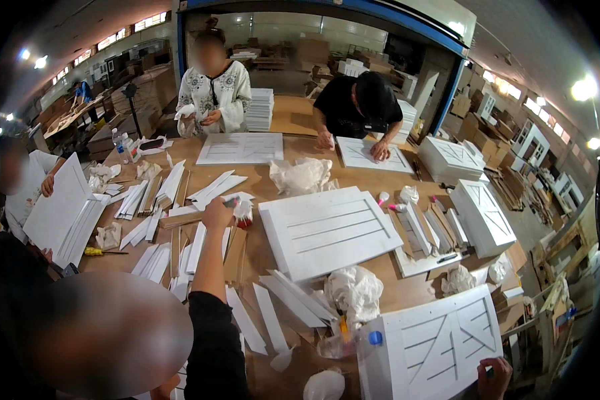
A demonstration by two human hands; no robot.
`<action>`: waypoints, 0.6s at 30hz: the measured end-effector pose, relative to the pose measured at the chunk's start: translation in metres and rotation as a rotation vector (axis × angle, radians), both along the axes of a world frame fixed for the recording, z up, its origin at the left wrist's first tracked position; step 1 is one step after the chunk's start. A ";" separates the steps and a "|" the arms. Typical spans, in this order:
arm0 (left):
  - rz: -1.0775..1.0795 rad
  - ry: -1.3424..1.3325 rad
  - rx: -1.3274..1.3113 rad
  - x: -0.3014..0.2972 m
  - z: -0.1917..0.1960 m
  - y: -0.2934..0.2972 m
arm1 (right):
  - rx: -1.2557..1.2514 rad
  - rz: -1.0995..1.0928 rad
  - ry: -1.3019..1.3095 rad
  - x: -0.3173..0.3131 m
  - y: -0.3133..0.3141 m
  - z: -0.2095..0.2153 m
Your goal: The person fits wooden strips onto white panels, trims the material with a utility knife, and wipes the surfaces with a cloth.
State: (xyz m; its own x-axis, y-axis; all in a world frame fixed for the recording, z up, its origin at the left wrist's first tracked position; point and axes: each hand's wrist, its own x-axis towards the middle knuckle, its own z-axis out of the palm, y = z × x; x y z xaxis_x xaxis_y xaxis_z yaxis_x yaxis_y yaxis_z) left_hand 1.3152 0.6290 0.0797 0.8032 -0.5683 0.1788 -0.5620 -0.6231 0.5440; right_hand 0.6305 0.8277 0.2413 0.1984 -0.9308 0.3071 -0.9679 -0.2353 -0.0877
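Note:
My left arm, in a black sleeve, stretches over the table. Its hand (217, 214) is closed round a small grey thing (232, 201) whose kind I cannot make out. Just beside it are crumpled white tissue (244, 209) and a small red container (245, 223). My right hand (494, 378), fingers curled, is at the lower edge, by the corner of a white grooved panel (440, 343). What it grips, if anything, is hidden. Between my hands lie white strips (270, 317), a stack of white panels (330, 230) and crumpled wrapping (355, 293).
Several people work round the table, one with a blurred head (113, 333) close at my left. Another holds a white board (60, 203). A clear bottle with a blue cap (375, 338) lies before the near panel. A yellow screwdriver (95, 251) lies at the left, grooved panels (483, 217) at the right.

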 end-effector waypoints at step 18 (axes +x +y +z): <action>-0.195 0.088 0.147 0.026 0.007 -0.020 | 0.063 0.111 -0.004 0.030 -0.049 0.017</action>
